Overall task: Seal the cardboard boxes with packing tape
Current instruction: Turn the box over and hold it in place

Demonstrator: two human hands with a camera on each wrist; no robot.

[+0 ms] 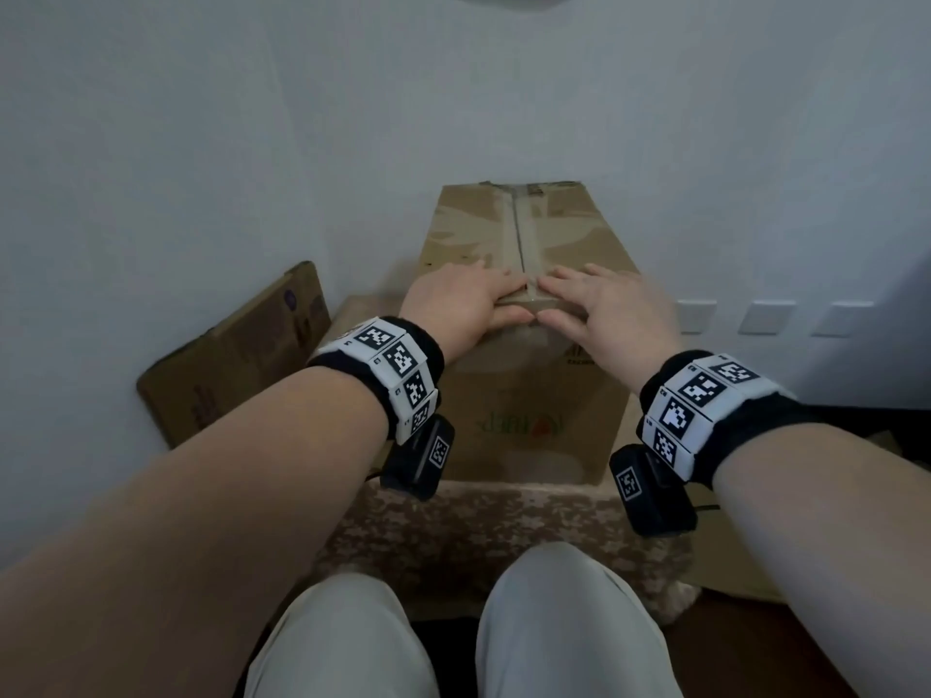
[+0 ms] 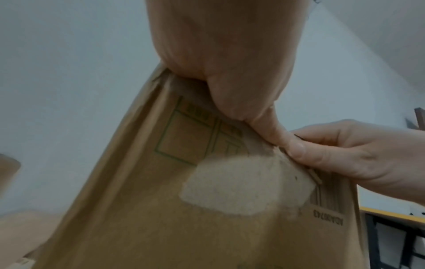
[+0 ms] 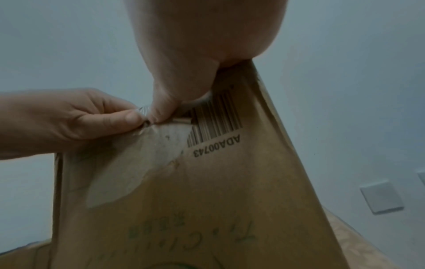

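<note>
Knees (image 1: 453,637): nearest the camera, in pale trousers, side by side.
Stool (image 1: 468,536): a mottled brown padded surface just beyond the knees; it carried the box.
Box (image 1: 534,410): a brown cardboard box stood on the stool, its long axis running straight away from the person toward the wall, near end facing the knees.
Left hand (image 1: 461,304): lay on the near top edge of the box, left of the seam; fingers flat on the top, thumb down over the front face.
Right hand (image 1: 604,307): mirrored it, right of the seam; fingers flat on top, thumb on the front face, just beside the left thumb.
Grip: both grips lay open and pressing, closed round nothing.
Tape (image 1: 519,234): a strip ran along the top centre seam, lengthwise.
Barcode (image 3: 214,120): printed on the front face under the right thumb.
Flat carton (image 1: 237,355): leaned against the wall, left of the stool.
Wall (image 1: 201,118): pale, behind the box.
</note>
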